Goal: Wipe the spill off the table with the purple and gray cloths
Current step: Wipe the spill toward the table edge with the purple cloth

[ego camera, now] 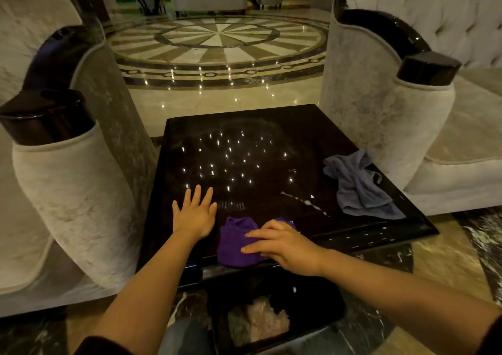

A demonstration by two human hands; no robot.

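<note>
A glossy black square table (190,142) stands between two armchairs. A thin white line of spill (304,202) runs diagonally across its right front part. The purple cloth (233,242) lies bunched at the table's near edge, and my right hand (285,246) rests on top of it, fingers pressing it down. My left hand (194,214) lies flat on the bare tabletop just left of the cloth, fingers spread, holding nothing. The gray cloth (358,185) lies crumpled at the table's right edge, beyond the spill and untouched.
Gray upholstered armchairs with black arm caps flank the table on the left (68,180) and right (394,115). A dark bin (274,319) with crumpled waste sits on the floor below the near edge. Polished marble floor (220,42) stretches beyond.
</note>
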